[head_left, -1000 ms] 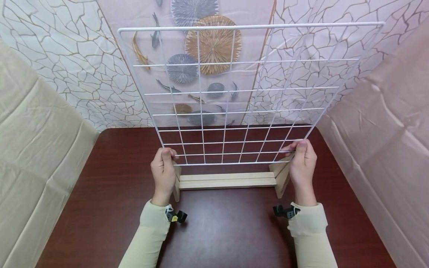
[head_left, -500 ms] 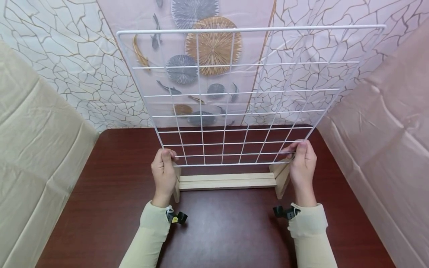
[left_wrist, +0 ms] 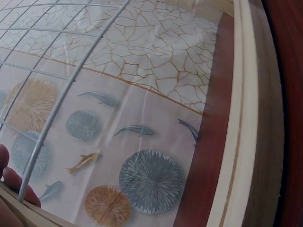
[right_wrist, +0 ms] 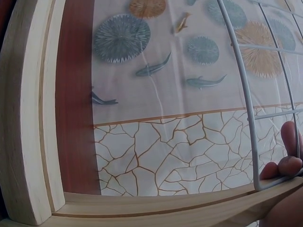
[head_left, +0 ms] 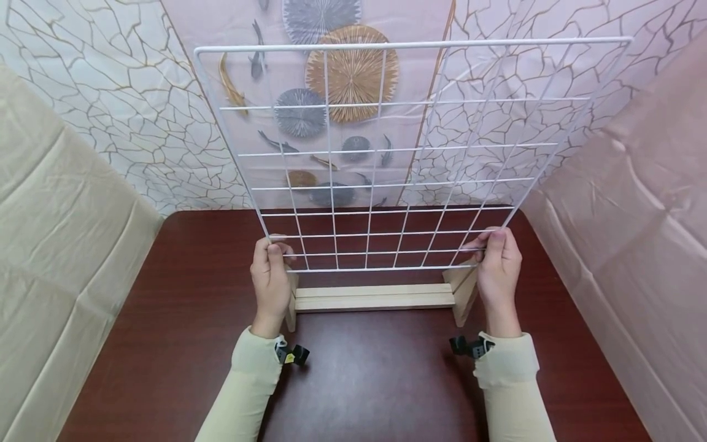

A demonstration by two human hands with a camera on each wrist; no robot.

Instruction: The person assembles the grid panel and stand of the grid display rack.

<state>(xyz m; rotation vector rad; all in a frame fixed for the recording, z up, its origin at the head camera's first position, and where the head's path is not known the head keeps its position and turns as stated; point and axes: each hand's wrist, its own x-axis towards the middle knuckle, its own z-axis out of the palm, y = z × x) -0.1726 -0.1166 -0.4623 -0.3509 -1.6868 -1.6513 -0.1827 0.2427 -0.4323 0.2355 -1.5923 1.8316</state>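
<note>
A white wire grid panel (head_left: 414,44) is held up above the table, leaning away toward the back. My left hand (head_left: 270,285) grips its lower left edge, thumb in front and fingertips behind the wires. On the opposite side my right hand (head_left: 499,282) pinches the lower right edge in the same way. Just below the panel's bottom wire is a light wooden stand (head_left: 375,298) with a grooved crossbar and two side pieces. In the right wrist view the panel's corner (right_wrist: 256,182) comes right at the grooved wooden side piece (right_wrist: 156,208). The hands partly hide the stand's ends.
The dark reddish-brown table (head_left: 364,380) lies under the stand. Behind it hangs a patterned cloth (head_left: 110,123) with fish and round motifs. Beige cloth walls (head_left: 50,258) close in both sides. Each wrist wears a small black camera (head_left: 298,356).
The panel dipped slightly and came back up, staying at nearly the same tilt. My left hand has shifted a little, its fingers reaching further behind the wires. The stand has not moved.
</note>
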